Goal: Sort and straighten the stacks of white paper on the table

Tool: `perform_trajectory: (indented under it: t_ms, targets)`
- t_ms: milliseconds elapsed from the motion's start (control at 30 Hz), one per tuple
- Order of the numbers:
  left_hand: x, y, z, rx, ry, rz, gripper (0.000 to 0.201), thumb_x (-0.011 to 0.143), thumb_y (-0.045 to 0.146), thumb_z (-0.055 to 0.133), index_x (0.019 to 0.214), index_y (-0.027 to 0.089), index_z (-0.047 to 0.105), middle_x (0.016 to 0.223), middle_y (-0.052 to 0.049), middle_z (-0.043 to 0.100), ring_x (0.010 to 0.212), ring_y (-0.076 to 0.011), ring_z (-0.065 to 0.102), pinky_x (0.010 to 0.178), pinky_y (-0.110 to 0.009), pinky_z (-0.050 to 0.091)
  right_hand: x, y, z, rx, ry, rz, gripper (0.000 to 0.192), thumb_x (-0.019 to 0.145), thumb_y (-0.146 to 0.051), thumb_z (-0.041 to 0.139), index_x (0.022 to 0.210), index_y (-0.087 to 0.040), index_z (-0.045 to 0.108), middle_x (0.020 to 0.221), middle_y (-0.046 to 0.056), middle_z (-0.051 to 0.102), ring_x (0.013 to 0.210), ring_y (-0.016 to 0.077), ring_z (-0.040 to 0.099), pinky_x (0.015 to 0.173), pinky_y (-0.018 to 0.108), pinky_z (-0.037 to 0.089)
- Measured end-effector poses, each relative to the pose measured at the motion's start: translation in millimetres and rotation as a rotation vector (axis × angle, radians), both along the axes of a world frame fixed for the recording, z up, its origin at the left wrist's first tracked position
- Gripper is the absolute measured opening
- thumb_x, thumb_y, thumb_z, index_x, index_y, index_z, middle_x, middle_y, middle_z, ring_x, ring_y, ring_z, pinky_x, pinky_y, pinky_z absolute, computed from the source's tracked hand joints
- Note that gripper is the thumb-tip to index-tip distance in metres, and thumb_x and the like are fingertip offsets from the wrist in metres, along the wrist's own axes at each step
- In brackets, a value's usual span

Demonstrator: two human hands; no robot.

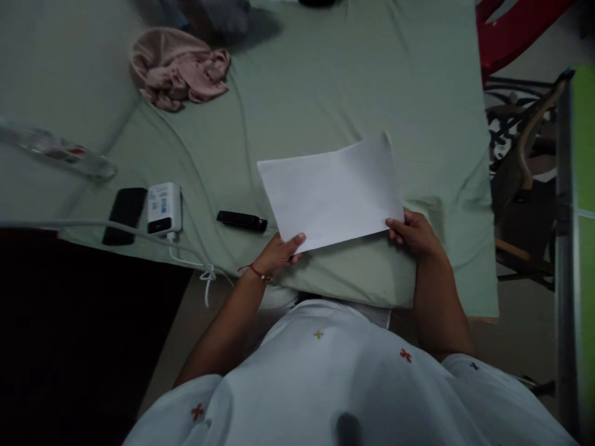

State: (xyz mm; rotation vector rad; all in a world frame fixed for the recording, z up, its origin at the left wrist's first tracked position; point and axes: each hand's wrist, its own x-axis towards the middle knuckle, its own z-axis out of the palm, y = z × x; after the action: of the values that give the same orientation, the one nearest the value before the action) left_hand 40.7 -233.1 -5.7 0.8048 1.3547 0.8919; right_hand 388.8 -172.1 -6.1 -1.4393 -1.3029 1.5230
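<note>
A white sheet of paper (pixel 332 192) is held up over the near part of the cloth-covered table. My left hand (pixel 282 253) grips its near left corner, thumb on top and fingers beneath. At the near right corner my right hand (pixel 413 232) pinches the sheet the same way. The paper's far right corner bends upward; I cannot tell whether there is more than one sheet. A black stapler-like object (pixel 242 221) lies just left of the paper, apart from my left hand.
On the table's green cloth (pixel 297 74) lie a crumpled pink cloth (pixel 183 68), a white power bank (pixel 163 207) with a cable, and a black phone (pixel 124 215). A plastic bottle (pixel 60 152) is at the far left. A red chair (pixel 520 34) stands right of the table.
</note>
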Motion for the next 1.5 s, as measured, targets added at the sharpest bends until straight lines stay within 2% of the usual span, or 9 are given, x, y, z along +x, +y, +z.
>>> perform_trajectory:
  t_ms: [133,300,467,600,733,900,1100,1300,1500]
  targets:
    - [-1,-3,1.1,0.035,-0.01,-0.059,0.04,0.075,0.049,0.084,0.09,0.018,0.063,0.066,0.003,0.056,0.044,-0.005,0.036,0.038,-0.021,0.029,6,1,-7.7,-0.047,0.09,-0.019,0.044,0.07,-0.057,0.086,0.079,-0.018,0.07,0.064,0.0,0.066,0.051,0.0117,0.055,0.046,0.025,0.047]
    - [-3,-4,8.2,0.015,0.0,-0.197,0.036,0.076,0.047,0.083,0.079,0.018,0.061,0.053,0.006,0.046,0.039,-0.0051,0.032,0.038,-0.022,0.026,11,-2,-7.5,-0.179,0.111,-0.026,0.046,0.056,-0.053,0.093,0.076,-0.017,0.071,0.069,0.002,0.071,0.054,0.0142,0.058,0.049,0.027,0.047]
    - [-3,-5,4.8,-0.016,-0.067,-0.066,0.045,0.072,0.054,0.084,0.073,0.017,0.058,0.055,0.004,0.052,0.043,-0.0043,0.036,0.04,-0.018,0.027,4,-1,-8.3,-0.142,0.068,-0.084,0.04,0.058,-0.049,0.091,0.069,-0.02,0.066,0.062,0.0,0.066,0.052,0.0132,0.053,0.047,0.026,0.043]
    - [-8,-7,5.6,-0.004,-0.056,-0.013,0.043,0.076,0.053,0.08,0.072,0.016,0.058,0.055,0.002,0.057,0.042,-0.0036,0.036,0.039,-0.018,0.024,2,-1,-7.8,-0.117,0.096,-0.109,0.043,0.058,-0.052,0.091,0.077,-0.019,0.07,0.068,0.001,0.069,0.056,0.0141,0.056,0.051,0.027,0.046]
    - [-14,-8,10.8,-0.016,-0.029,0.038,0.044,0.073,0.053,0.082,0.068,0.017,0.057,0.053,0.003,0.054,0.042,-0.0042,0.038,0.039,-0.018,0.023,6,-6,0.2,-0.163,0.122,0.026,0.045,0.057,-0.05,0.093,0.08,-0.017,0.074,0.074,0.004,0.073,0.059,0.0152,0.061,0.053,0.027,0.049]
    - [-21,-11,15.6,-0.044,-0.057,0.097,0.043,0.066,0.048,0.087,0.074,0.015,0.061,0.053,0.004,0.057,0.042,-0.0031,0.037,0.04,-0.017,0.023,1,-11,8.5,-0.229,0.047,0.204,0.041,0.064,-0.052,0.09,0.07,-0.017,0.071,0.057,0.004,0.066,0.046,0.0142,0.053,0.043,0.028,0.044]
    - [-27,-19,14.8,-0.043,-0.102,0.256,0.042,0.062,0.039,0.09,0.077,0.016,0.058,0.061,0.0,0.068,0.045,-0.0028,0.043,0.044,-0.015,0.029,-20,-9,8.2,-0.273,0.051,0.086,0.043,0.061,-0.051,0.091,0.066,-0.017,0.065,0.053,-0.002,0.056,0.039,0.0078,0.042,0.032,0.023,0.033]
    - [-39,-23,11.8,-0.002,-0.09,0.378,0.043,0.062,0.032,0.088,0.092,0.014,0.063,0.064,0.0,0.07,0.044,-0.0034,0.043,0.044,-0.016,0.028,-37,-14,14.5,-0.288,0.064,0.092,0.045,0.061,-0.051,0.09,0.067,-0.017,0.062,0.052,-0.004,0.05,0.036,0.0052,0.038,0.03,0.02,0.026]
    - [-55,-25,0.0,0.088,0.091,0.514,0.03,0.067,0.03,0.079,0.088,0.015,0.064,0.064,0.001,0.069,0.045,-0.0048,0.045,0.046,-0.018,0.032,-53,-20,15.1,-0.274,0.07,0.042,0.048,0.061,-0.052,0.089,0.065,-0.019,0.055,0.048,-0.005,0.046,0.036,0.0045,0.036,0.03,0.019,0.023]
